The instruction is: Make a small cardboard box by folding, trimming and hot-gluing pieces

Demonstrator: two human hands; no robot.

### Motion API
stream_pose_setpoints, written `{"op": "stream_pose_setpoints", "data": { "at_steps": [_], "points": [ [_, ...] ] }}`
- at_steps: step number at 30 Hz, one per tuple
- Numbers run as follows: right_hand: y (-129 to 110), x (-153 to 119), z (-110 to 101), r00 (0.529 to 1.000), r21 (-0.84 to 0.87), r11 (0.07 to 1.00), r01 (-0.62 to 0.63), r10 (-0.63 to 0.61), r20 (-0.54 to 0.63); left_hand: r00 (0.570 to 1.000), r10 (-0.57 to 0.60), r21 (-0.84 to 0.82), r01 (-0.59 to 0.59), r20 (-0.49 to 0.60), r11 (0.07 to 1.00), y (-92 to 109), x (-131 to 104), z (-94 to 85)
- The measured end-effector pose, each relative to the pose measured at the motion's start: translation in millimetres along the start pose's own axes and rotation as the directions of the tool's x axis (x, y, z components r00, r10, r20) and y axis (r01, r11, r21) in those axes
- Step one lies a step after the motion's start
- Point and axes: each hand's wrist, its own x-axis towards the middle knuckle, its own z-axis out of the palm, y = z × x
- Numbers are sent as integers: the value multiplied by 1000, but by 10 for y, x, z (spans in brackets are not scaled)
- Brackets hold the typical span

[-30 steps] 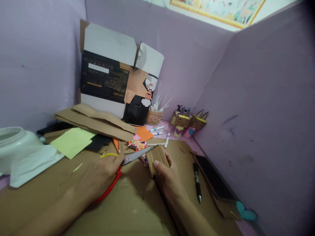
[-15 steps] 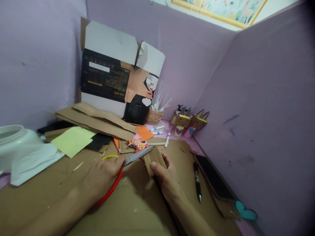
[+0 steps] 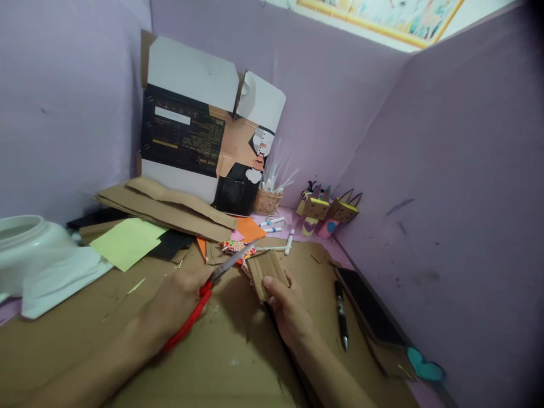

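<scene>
Red-handled scissors (image 3: 203,303) are gripped by my left hand (image 3: 181,297), their metal blades pointing up and to the right. In my right hand (image 3: 291,309) is a small folded piece of brown cardboard (image 3: 267,273), with the thumb pressed on its face. The blade tips end just left of and above the cardboard's top edge, and they appear apart from it. Behind the blades lies a scrap of colourful patterned paper (image 3: 238,247). Both hands hover over a large brown cardboard sheet (image 3: 221,362).
A flattened printed box (image 3: 182,130) leans on the wall. Cardboard strips (image 3: 170,209), yellow-green paper (image 3: 127,243) and a white jar (image 3: 38,249) are at left. A pen (image 3: 341,314), a phone-like dark slab (image 3: 369,309) and cardboard figures (image 3: 317,209) stand or lie at right.
The scissors have drawn back from the cardboard's top edge, and their blades have come together. The cardboard in my right hand has turned slightly.
</scene>
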Motion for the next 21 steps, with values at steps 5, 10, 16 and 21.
{"op": "stream_pose_setpoints", "data": {
  "at_steps": [5,10,16,21],
  "points": [
    [-74,11,40,995,133,986,-102,102,10,967,-253,352,243,-18,904,-58,122,-207],
    [-100,-6,41,990,187,972,-139,131,57,951,-282,504,185,123,843,-17,179,-297],
    [-125,-32,52,993,112,991,-69,58,102,951,-286,353,229,120,907,-161,124,-207],
    [-97,-26,39,990,34,999,1,-6,141,957,-265,338,212,118,917,-284,152,-214]
  ]
}}
